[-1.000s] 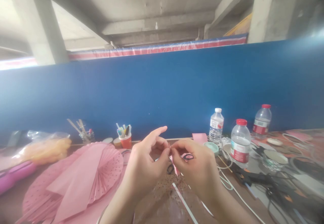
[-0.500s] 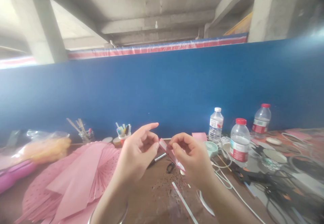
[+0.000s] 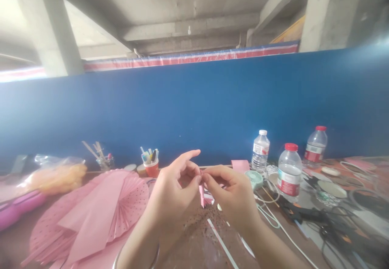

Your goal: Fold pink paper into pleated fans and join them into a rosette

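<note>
My left hand (image 3: 174, 190) and my right hand (image 3: 235, 192) meet fingertip to fingertip above the brown table. Thumb and fingers of both are pinched around a narrow pink paper strip (image 3: 202, 198), its end hanging below the fingertips. My left index finger stretches out above the pinch. The fingers hide most of the strip's upper part. Under the hands lie a scatter of small dark bits and a thin white strip (image 3: 222, 242). Left of my left forearm rests a pile of pleated pink paper (image 3: 94, 216) with perforated dots.
To the right stand bottles with a white cap (image 3: 260, 149) and red caps (image 3: 289, 173), a mint-green handheld fan (image 3: 254, 179), cables (image 3: 288, 236) and a patterned cup (image 3: 330, 192). On the left are a pen cup (image 3: 151, 167) and yellow plastic-wrapped material (image 3: 65, 178). A blue partition (image 3: 188, 103) rises behind.
My hands have come together; earlier they were apart, with the strip slanting down from my right fingers. My left hand moved right and now pinches the strip too.
</note>
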Demonstrator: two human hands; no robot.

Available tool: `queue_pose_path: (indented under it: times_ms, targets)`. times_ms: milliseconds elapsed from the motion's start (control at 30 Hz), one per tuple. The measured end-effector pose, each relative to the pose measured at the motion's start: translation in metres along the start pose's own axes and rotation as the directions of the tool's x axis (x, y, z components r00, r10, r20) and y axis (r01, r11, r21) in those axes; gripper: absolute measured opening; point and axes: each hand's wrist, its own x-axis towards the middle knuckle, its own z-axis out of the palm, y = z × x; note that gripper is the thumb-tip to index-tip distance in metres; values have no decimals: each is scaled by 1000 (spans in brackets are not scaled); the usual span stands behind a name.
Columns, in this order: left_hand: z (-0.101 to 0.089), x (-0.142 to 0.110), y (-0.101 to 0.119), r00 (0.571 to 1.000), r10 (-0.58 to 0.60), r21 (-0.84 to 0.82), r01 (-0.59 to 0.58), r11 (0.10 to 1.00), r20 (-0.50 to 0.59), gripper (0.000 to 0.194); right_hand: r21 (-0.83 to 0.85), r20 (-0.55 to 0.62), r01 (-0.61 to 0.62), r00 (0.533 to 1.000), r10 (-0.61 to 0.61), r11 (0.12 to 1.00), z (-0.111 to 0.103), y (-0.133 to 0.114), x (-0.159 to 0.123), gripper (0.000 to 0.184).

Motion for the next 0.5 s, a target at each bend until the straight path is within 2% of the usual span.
queue_pose_path:
  times_ms: [167, 267, 333, 400, 433, 500]
  targets:
    - [-3, 2, 2, 1000, 3, -34, -3, 999, -9, 43, 50, -54, -61, 996, 64, 997, 1, 1, 1, 13]
    - [-8, 7, -3, 996, -44, -101, 36, 994, -80, 40, 266, -89, -172, 975, 202, 948, 1, 7, 6, 11]
    - [-13, 11, -11, 976, -81, -180, 44, 983, -204, 35, 529, -64, -237, 946, 317, 815, 1, 12, 10, 11]
    - [-20, 18, -23, 951, -134, -333, 35, 942, -279, 31, 759, -35, -236, 916, 399, 607, 1, 19, 16, 11]
    - [-25, 21, -29, 940, -164, -414, 26, 910, -301, 30, 831, -37, -213, 900, 433, 514, 0, 23, 20, 10]
    - [-36, 28, -43, 914, -242, -539, 30, 842, -327, 28, 903, -69, -169, 850, 522, 395, -2, 33, 27, 7]
